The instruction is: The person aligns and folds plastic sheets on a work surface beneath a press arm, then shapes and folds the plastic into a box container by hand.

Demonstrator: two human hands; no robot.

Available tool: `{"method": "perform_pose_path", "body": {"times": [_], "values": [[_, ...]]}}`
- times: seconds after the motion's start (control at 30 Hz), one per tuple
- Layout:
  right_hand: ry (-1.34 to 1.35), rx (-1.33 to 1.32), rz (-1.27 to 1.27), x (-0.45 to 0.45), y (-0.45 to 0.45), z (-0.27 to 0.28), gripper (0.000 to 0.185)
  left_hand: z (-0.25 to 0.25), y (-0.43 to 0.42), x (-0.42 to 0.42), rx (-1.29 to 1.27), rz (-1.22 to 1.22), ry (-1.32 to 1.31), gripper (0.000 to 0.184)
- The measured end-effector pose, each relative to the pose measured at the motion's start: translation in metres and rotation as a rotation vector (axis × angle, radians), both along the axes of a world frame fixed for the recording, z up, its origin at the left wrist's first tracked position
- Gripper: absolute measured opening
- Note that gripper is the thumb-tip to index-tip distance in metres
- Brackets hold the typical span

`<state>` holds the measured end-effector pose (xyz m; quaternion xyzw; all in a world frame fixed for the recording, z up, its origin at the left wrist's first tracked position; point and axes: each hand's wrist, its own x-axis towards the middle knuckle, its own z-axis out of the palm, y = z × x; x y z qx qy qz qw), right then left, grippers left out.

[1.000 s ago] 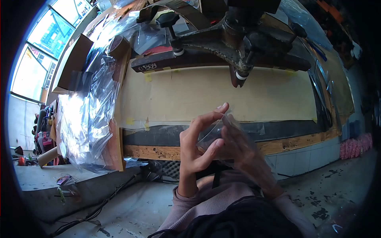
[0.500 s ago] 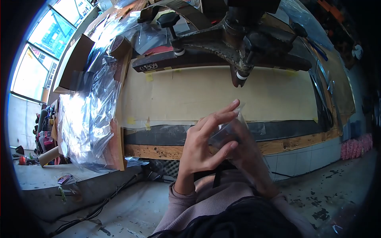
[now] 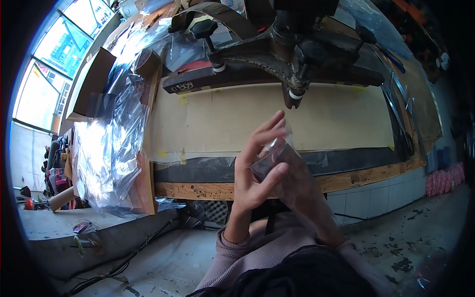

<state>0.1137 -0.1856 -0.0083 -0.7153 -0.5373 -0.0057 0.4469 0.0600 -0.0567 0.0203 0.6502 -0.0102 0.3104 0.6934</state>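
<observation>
Near the wooden edge (image 3: 198,190), left grip (image 3: 250,180) gapes beside clear film (image 3: 267,159); right grip (image 3: 301,188) unclear.

Here's the wood-edged rectangular workbench (image 3: 366,175), well covered!
Along the front edge runs a flat dark-grey mat (image 3: 198,171); behind that, a broad cream rectangular sheet (image 3: 213,119) spreads across the middle, while crinkled clear plastic sheeting (image 3: 106,153) gleams at the left edge, creased and overlapping.

Your left hand (image 3: 250,180), thumb and fingers apart, is at clear plastic (image 3: 268,158) overlying your right hand (image 3: 303,185). Beyond, a cream sheet (image 3: 222,121) lies on the surface (image 3: 198,190).
</observation>
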Motion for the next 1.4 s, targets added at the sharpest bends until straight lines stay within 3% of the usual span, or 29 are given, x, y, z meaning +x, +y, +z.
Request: {"method": "perform_pose_path", "body": {"times": [0.07, 0.2, 0.3, 0.5, 0.63, 0.67, 0.83, 0.97, 1.07, 1.17, 1.4], "values": [[-0.198, -0.034, -0.080, -0.005, 0.002, 0.004, 0.061, -0.004, -0.009, 0.001, -0.290, 0.005, -0.039, 0.059], [-0.487, -0.257, -0.024, -0.003, -0.001, 0.019, 0.058, -0.008, 0.003, -0.004, -0.584, -0.151, -0.026, 0.074], [-0.582, -0.341, 0.064, 0.000, -0.005, 0.023, 0.056, -0.006, 0.014, -0.011, -0.511, -0.225, 0.054, 0.075], [-0.785, -0.418, 0.217, 0.011, -0.018, 0.017, 0.057, 0.000, 0.013, -0.022, -0.371, -0.132, 0.205, 0.078], [-0.972, -0.490, 0.268, 0.018, -0.022, 0.029, 0.058, -0.003, -0.001, -0.026, -0.311, -0.086, 0.182, 0.066], [-1.040, -0.509, 0.265, 0.019, -0.022, 0.032, 0.058, -0.007, 0.003, -0.028, -0.314, -0.184, 0.131, 0.049], [-1.141, -0.539, 0.274, 0.018, -0.023, 0.041, 0.056, -0.013, 0.003, -0.028, -0.138, -0.165, 0.104, 0.034], [-1.194, -0.592, 0.307, 0.017, -0.024, 0.052, 0.056, -0.013, 0.003, -0.032, -0.124, -0.165, 0.108, 0.030], [-1.300, -0.597, 0.356, 0.018, -0.023, 0.059, 0.045, -0.012, 0.001, -0.036, -0.187, -0.166, 0.108, 0.031], [-1.213, -0.557, 0.387, 0.014, -0.028, 0.048, 0.041, -0.016, 0.003, -0.038, -0.178, -0.169, 0.088, 0.031], [-1.318, -0.534, 0.356, 0.014, -0.028, 0.054, 0.044, -0.011, 0.008, -0.039, -0.126, -0.089, 0.066, 0.025]]}}
